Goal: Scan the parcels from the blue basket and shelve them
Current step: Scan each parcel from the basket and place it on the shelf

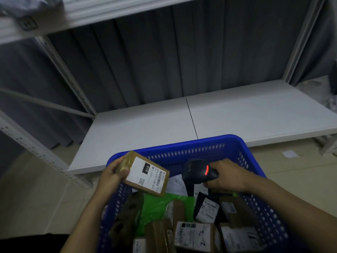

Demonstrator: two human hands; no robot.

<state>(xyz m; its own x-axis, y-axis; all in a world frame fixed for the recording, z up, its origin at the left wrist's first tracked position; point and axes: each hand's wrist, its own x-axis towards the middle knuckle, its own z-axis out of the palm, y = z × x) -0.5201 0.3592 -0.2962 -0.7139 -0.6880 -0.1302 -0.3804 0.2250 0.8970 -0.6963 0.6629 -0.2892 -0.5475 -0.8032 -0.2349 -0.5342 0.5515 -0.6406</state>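
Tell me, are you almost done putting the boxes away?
Not nearly. No parcel lies on the lower shelf in view. The left hand holds a labelled brown box beside the scanner gripped in the right hand. Many parcels wait in the blue basket.

Head camera looks down, close above the blue basket (pixel 182 145), facing the low shelf (pixel 237 115)

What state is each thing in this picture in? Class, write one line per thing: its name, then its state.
Blue perforated plastic basket: holds many parcels.
Brown cardboard parcel with a white label: lifted over the basket, label up.
Left hand: grips the parcel's end.
Black handheld barcode scanner: red light on, head towards the parcel.
Right hand: grips the scanner's handle.
Green plastic mailing bag: lying in the basket, among boxes.
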